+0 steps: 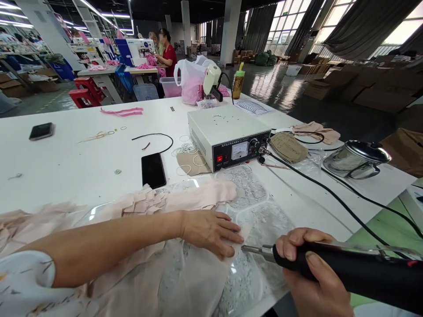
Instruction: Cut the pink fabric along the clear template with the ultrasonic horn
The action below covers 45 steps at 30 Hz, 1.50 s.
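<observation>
My left hand point(211, 230) lies flat, fingers stretched out, pressing a pale pink fabric piece point(194, 281) onto a scratched glass plate point(257, 220). My right hand point(310, 273) is closed round a black handheld cutter point(346, 268) whose metal tip point(256, 249) points at the fabric edge just beside my left fingertips. A black cable point(330, 193) runs from the tool to a white control box point(228, 136) with a meter and knobs. A pile of cut pink pieces point(145, 202) sits just beyond my left forearm.
A black phone point(153, 170) lies near the box, another phone point(41, 130) at far left. Elastic rings point(188, 149), a steel kettle point(357, 159), a white plastic bag point(190, 81) and a bottle point(238, 82) are on the white table point(82, 163). A person point(168, 53) sews behind.
</observation>
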Tool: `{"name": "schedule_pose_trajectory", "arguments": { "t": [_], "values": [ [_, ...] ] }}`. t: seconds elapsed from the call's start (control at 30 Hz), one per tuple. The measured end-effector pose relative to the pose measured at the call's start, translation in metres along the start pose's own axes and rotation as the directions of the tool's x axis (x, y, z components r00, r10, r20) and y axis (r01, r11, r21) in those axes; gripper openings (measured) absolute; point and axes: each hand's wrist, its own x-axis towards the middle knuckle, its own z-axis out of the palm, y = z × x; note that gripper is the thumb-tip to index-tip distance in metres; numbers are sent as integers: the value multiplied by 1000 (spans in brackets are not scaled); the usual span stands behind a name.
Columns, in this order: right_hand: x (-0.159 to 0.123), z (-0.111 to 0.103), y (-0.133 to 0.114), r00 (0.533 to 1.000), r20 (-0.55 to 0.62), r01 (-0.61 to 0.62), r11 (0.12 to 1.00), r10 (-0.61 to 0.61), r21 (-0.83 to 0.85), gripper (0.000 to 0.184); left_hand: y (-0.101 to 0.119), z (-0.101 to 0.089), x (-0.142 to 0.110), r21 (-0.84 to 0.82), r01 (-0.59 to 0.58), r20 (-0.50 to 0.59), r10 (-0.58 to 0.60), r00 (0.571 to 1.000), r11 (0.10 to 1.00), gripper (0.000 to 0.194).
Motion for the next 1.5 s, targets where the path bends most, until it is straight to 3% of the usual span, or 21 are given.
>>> {"name": "schedule_pose_trajectory", "arguments": {
  "t": [0.27, 0.6, 0.8, 1.07, 1.37, 1.5],
  "values": [
    [-2, 1, 1, 999, 36, 11, 1000, -10, -20, 10, 1, -3, 0, -29, 18, -23, -18, 1000, 999, 17],
    [-3, 5, -4, 992, 120, 50, 994, -38, -101, 9, 2, -3, 1, -80, 51, 29, -48, 998, 995, 13],
    [-7, 2, -5, 995, 95, -6, 996, 15, -84, 9, 3, 1, -1, -158, 71, -45, -79, 996, 985, 14],
    [-8, 8, -4, 992, 123, -17, 996, 27, -86, 11, 3, 1, 1, -46, 29, 56, -26, 998, 999, 16],
    [-14, 4, -5, 991, 126, -43, 996, 52, -72, 10, 5, 3, 0, -123, 66, 2, -66, 998, 990, 10],
    [-16, 7, -4, 991, 122, -44, 996, 52, -73, 10, 6, 2, 1, -279, 150, 32, -147, 989, 949, 8]
  ]
}}
